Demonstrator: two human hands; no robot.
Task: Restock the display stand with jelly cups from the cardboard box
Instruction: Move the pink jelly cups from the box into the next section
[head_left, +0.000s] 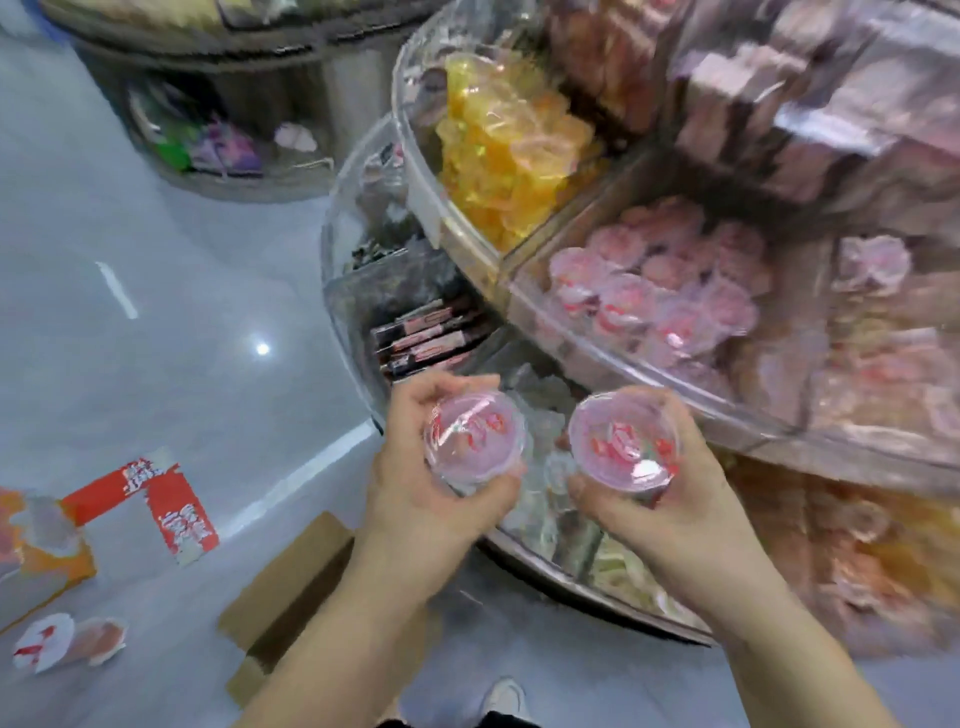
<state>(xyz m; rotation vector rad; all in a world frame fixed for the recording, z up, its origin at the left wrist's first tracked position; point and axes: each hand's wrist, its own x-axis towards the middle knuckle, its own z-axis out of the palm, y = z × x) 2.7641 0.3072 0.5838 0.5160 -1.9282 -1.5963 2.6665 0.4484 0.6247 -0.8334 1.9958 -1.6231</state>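
1. The left hand (415, 478) is gripping a pink jelly cup (474, 432), fingers curled around its sides.
2. The right hand (670, 499) is gripping a second jelly cup (623, 441) just beside the first.
3. Both cups are hovering in front of the display stand (613, 358), near its compartment of pink cups (670, 291).
4. The cardboard box (291, 587) is lying on the floor (156, 312), below the left arm.

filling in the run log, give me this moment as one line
left hand: holds pink jelly cup | right hand: holds second jelly cup | pink-cup bin: part full
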